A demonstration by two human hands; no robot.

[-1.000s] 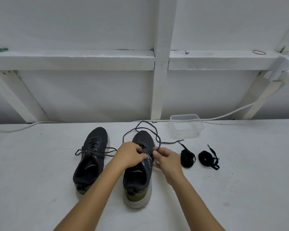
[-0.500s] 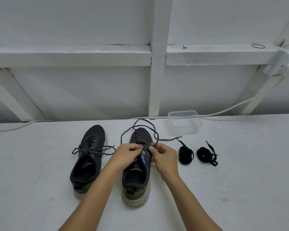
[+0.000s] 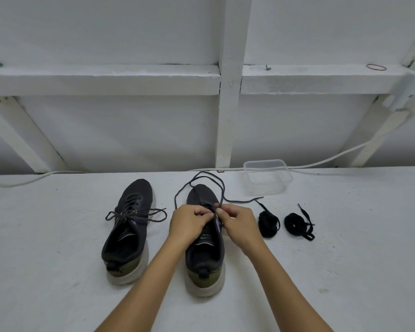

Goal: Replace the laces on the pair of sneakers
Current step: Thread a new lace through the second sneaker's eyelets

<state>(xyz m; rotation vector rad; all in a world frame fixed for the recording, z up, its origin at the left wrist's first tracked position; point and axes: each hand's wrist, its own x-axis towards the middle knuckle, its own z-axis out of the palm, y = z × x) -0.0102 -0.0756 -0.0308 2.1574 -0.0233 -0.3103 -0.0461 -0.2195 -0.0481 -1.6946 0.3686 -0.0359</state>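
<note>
In the head view both hands met over the dark mesh sneaker (image 3: 204,250) on the white surface (image 3: 58,271): the left hand (image 3: 187,224) and right hand (image 3: 240,222) each pinched its loosened dark lace (image 3: 197,180), while two coiled black laces (image 3: 268,222) lay just right, near a clear plastic tub (image 3: 267,179)

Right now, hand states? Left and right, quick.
Left hand: fingers curled, pinching the lace over the right-side sneaker.
Right hand: fingers curled, pinching the same lace.
</note>
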